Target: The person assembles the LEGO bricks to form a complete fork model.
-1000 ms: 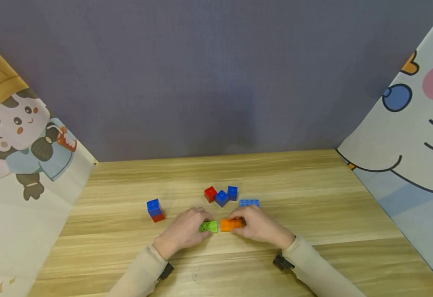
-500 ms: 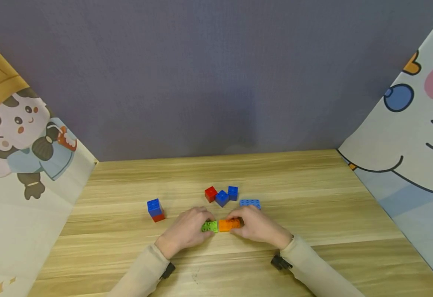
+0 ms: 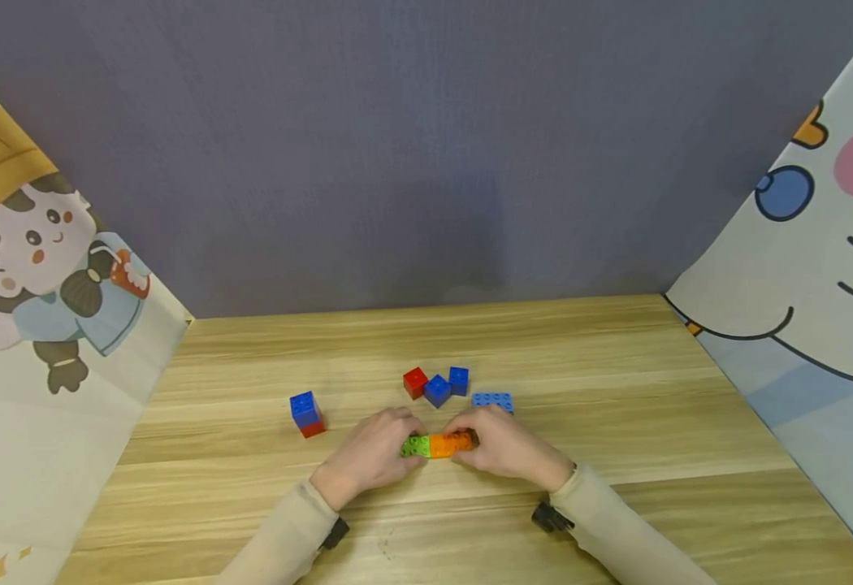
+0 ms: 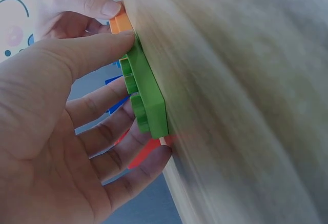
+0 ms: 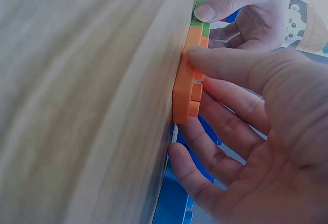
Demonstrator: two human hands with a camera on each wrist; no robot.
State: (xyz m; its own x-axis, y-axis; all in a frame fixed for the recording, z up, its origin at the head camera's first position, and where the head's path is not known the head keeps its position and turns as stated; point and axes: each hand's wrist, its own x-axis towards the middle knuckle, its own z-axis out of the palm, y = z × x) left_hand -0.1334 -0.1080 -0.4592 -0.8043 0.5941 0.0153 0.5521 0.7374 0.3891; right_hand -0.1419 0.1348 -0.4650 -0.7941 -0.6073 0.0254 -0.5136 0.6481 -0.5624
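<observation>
On the table lie a lime-green building brick [image 3: 415, 446] and an orange building brick [image 3: 450, 444], end to end and touching. My left hand [image 3: 371, 453] pinches the green one between thumb and fingers. The right hand [image 3: 507, 443] grips the orange one the same way from its right side. In the left wrist view, the green brick [image 4: 148, 96] stands with its thumb side toward me, studs among the fingers. The right wrist view has the orange brick [image 5: 183, 93] flat against the tabletop, its far end meeting green. Fingers cover parts of both bricks.
Behind the hands sit a red cube [image 3: 415, 383], a blue cube [image 3: 437, 391] and another blue cube [image 3: 459, 380]. A light blue brick [image 3: 492, 400] lies just beyond the right hand. At left stands a blue-on-red stack [image 3: 305, 413]. A grey wall [image 3: 426, 162] closes the back.
Both hands have drawn slightly together. The gap between the green and orange bricks has closed, and their ends now touch. The other bricks have stayed put.
</observation>
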